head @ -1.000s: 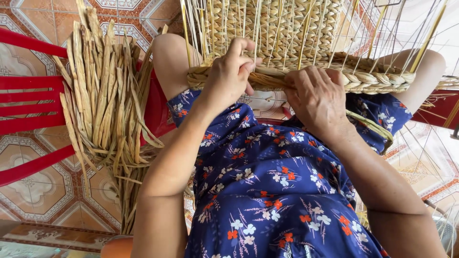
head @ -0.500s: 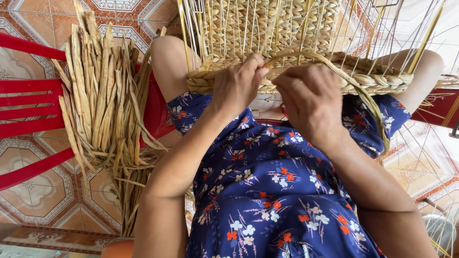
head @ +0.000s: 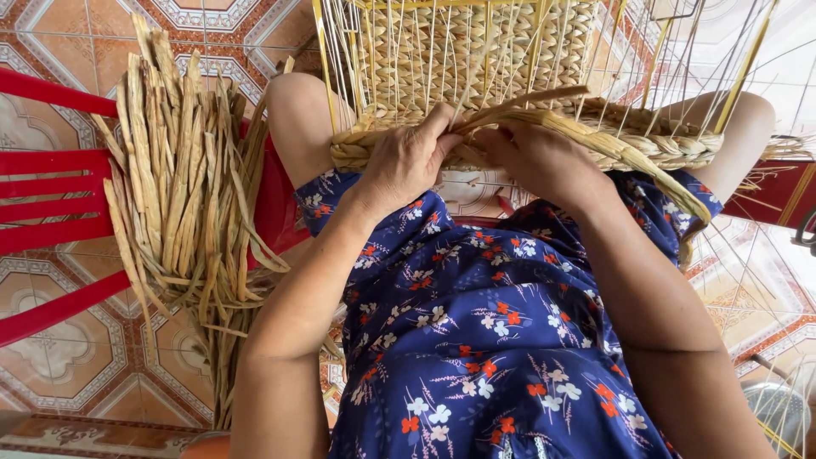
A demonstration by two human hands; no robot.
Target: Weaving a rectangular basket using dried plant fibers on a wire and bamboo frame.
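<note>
A half-woven straw basket (head: 476, 59) on a yellow wire frame rests on my knees, its braided rim toward me. My left hand (head: 408, 161) presses on the rim with its fingers closed around a straw strand. My right hand (head: 540, 157) grips the same long dried strand (head: 612, 144), which curves out to the right and down past my knee. Both hands meet at the middle of the rim. I wear a blue flowered dress (head: 476, 340).
A thick bundle of dried straw strands (head: 183, 187) lies on a red plastic chair (head: 59, 204) at my left. Bare wire spokes (head: 748, 280) fan out at the right. Patterned floor tiles (head: 68, 374) lie below.
The long strand, looped over to the right half a second ago, is now pulled flatter along the rim. Both hands have shifted closer together at the rim's middle.
</note>
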